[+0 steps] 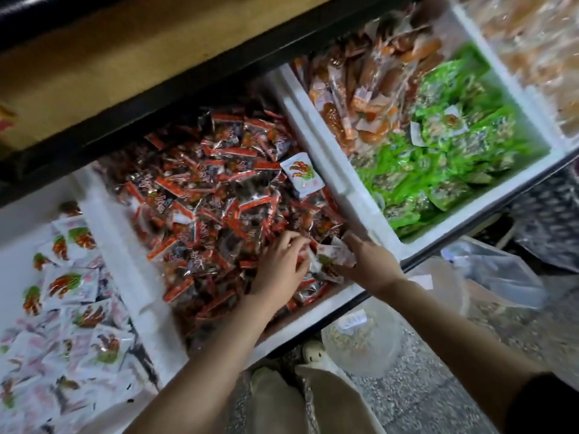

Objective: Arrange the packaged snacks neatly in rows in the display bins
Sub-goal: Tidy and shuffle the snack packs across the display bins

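Observation:
A white foam bin (316, 303) in the middle is heaped with red and dark snack packets (203, 195). One white packet (302, 178) lies on top near the bin's right wall. My left hand (279, 264) reaches into the near right corner of the heap, fingers curled on packets there. My right hand (368, 261) is beside it, fingers closed on a white packet (333, 256) at the bin's corner. The left bin (103, 220) holds white packets (69, 286). The right bin (332, 151) holds orange packets (360, 98) at the back and green packets (438, 158) in front.
A dark shelf edge (188, 86) overhangs the bins' far side. A further bin of pale packets (532, 48) sits at the top right. Clear plastic bags (363, 336) lie on the speckled floor below the bins, next to my shoe (313, 352).

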A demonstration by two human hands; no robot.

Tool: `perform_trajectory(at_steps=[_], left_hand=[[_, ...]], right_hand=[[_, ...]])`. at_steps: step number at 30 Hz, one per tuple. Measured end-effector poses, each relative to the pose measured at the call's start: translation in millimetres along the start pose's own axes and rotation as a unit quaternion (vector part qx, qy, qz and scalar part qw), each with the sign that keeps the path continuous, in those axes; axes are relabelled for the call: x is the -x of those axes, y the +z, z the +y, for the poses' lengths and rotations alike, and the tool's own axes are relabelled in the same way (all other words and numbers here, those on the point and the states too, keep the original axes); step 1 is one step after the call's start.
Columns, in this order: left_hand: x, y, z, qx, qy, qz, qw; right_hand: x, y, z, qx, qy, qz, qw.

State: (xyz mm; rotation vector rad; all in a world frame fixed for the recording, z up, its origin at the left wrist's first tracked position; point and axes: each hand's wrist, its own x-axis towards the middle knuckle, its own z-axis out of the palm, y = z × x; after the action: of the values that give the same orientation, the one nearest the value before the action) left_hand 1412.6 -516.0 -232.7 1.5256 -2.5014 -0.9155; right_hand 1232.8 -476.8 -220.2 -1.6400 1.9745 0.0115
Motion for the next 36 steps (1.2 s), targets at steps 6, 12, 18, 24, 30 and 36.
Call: perform_trajectory(at_steps=[6, 12, 18, 24, 30, 36], left_hand=[[5, -8, 9, 0.071, -0.04, -0.008, 0.997], [22, -27, 38, 0.328, -0.039, -0.034, 0.943], [53, -33, 20, 0.369, -0.103, 0.028, 0.923], [73, -40, -3, 0.36, -0.176, 0.169, 0.9], [87, -37, -19, 0.325, -0.193, 0.219, 0.899], [99, -35, -24, 0.34, -0.225, 0.229, 0.884]], right_hand=[[10, -7, 5, -0.132, 0.003, 0.034, 0.991], [39, -24, -11, -0.324, -0.095, 0.046, 0.94], [61, 6, -11, -0.331, -0.104, -0.021, 0.938], [36, 24, -7, -0.21, -0.086, -0.004, 0.974], [-1, 31, -46, -0.254, 0.012, -0.057, 0.965], [-10, 32, -41, -0.295, 0.048, -0.082, 0.951]])
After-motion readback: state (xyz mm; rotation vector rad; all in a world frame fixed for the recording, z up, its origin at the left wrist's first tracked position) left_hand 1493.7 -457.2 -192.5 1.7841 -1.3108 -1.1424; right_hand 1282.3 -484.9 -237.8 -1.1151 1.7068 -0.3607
